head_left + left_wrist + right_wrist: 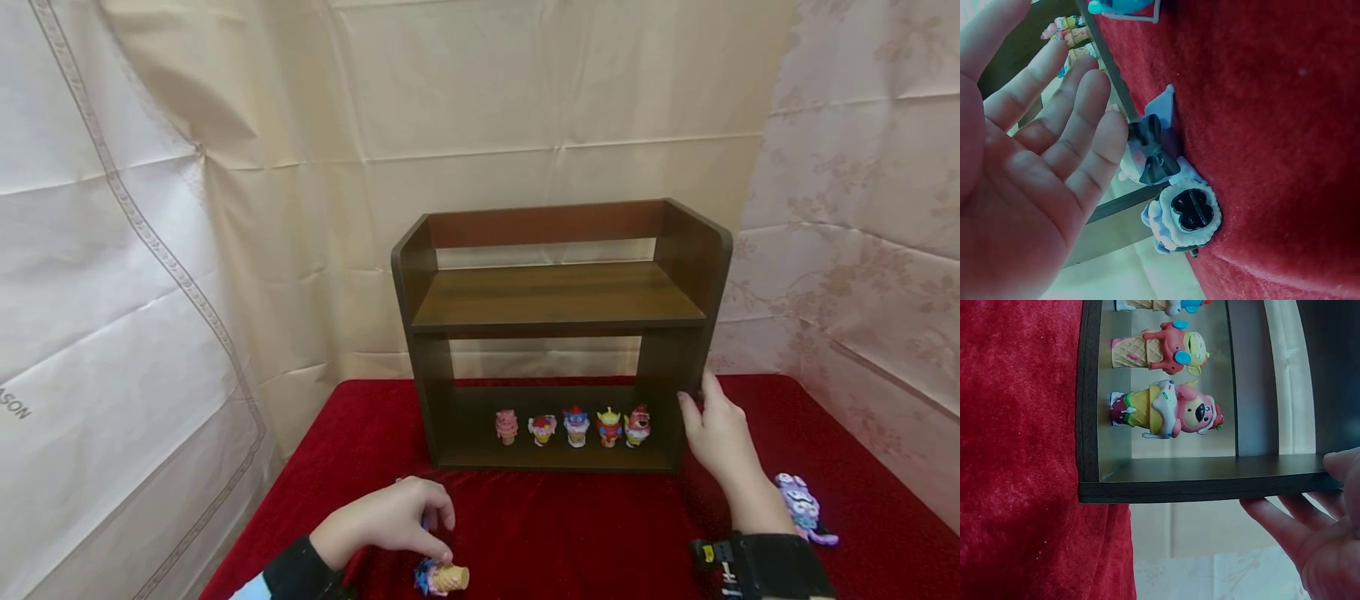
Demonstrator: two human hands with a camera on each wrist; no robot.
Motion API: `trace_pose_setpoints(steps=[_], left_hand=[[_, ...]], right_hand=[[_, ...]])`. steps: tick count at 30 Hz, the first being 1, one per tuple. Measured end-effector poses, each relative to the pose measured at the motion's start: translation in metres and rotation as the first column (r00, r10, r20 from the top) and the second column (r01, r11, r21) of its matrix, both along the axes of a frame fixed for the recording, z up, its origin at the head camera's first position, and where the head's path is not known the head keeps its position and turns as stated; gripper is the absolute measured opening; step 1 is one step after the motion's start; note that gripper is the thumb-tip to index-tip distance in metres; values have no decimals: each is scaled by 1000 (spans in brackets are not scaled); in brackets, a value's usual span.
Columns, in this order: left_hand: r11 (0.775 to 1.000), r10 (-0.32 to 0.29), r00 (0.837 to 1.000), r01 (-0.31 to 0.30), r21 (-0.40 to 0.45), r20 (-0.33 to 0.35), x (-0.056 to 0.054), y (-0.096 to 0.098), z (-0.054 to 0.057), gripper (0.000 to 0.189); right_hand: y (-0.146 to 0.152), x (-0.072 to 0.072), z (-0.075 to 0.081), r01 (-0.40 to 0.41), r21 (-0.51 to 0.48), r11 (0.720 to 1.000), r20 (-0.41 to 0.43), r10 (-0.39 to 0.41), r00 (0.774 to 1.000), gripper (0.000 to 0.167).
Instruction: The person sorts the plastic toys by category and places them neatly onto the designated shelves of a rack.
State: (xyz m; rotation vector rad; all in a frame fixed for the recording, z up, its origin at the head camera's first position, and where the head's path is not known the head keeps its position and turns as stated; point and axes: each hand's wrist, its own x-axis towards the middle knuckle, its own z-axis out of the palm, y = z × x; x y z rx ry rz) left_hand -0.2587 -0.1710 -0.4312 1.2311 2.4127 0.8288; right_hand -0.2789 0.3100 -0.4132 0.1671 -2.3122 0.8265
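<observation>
A dark brown wooden shelf [558, 327] with two tiers stands on the red cloth. My right hand [720, 429] holds its right side panel [1210, 489], thumb on the inner side and fingers along the outer side. Low over the cloth in front of the shelf, my left hand [408, 515] has its fingers loosely extended, gripping nothing. Close by its fingers in the left wrist view lies a toy figure with a black bow [1154, 150] and a frilled white piece. An ice-cream-cone figure [444, 577] with a blue top lies beside the left thumb.
Several ice-cream figures [576, 427] stand in a row on the lower tier; the rightmost is a pink bear [1194, 412]. Near the right forearm lies a purple figure [802, 507]. Pale curtains [555, 108] hang behind and beside the table.
</observation>
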Motion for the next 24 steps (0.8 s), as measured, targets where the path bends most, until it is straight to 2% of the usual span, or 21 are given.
trace_pose_setpoints(steps=[4,11,17,24], left_hand=[[1000,-25,999,25,-10,-26,2,2,0,15],[999,-34,999,34,-33,-17,6,8,2,1],[996,-56,998,54,-77,-30,10,10,3,12],[993,-47,998,42,-113,-45,10,7,5,9]], right_hand=[[1,0,0,-4,-2,1000,8,4,1000,53],[1,1,1,-5,-6,1000,15,5,1000,53],[0,1,1,-10,-5,1000,1,10,1000,51],[0,0,0,-1,-5,1000,-6,1,1000,50]])
